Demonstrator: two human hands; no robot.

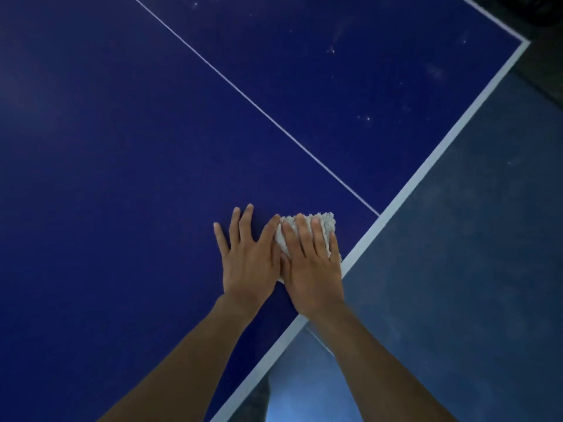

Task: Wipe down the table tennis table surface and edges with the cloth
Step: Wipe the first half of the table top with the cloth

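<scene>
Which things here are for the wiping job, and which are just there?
For the job:
cloth; table tennis table; its white edge stripe; pale specks on it; right hand flat on the cloth; left hand flat on the table beside it.

Just there:
grey floor; dark shape past the far corner, too dim to tell.

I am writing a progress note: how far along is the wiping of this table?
Looks done: the dark blue table top left of the white centre line shows no specks. In hand: the right hand presses the white fluffy cloth flat near the white edge stripe, left hand flat beside it. Left: pale dust specks near the far corner.
</scene>
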